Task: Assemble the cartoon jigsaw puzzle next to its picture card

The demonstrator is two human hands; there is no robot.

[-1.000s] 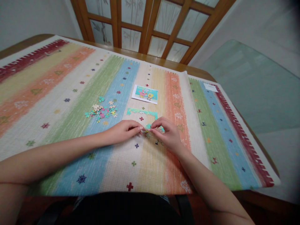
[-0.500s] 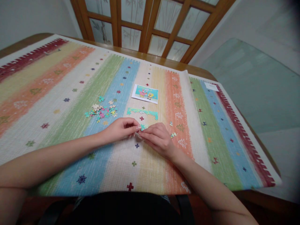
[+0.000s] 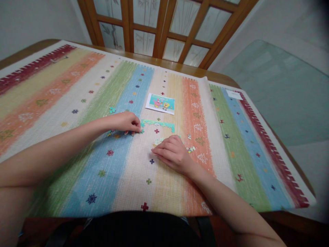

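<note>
My left hand (image 3: 125, 122) rests over the pile of loose puzzle pieces (image 3: 112, 110), fingers curled down onto it; most of the pile is hidden under the hand. My right hand (image 3: 171, 153) lies flat with fingers stretched out over a small joined group of pieces (image 3: 158, 140) on the striped cloth. A joined teal strip of pieces (image 3: 158, 124) lies just beyond both hands. The small cartoon reference picture (image 3: 160, 103) sits farther back. A couple of stray pieces (image 3: 191, 149) lie right of my right hand.
A striped, multicoloured cloth (image 3: 77, 103) covers the wooden table (image 3: 180, 70). A small white label (image 3: 234, 94) lies at the cloth's far right. A wooden lattice screen (image 3: 164, 27) stands behind, and a glass tabletop (image 3: 277, 89) is to the right.
My left hand left the right hand and moved back and left onto the loose piece pile. My right hand flattened down on the cloth over the small joined group.
</note>
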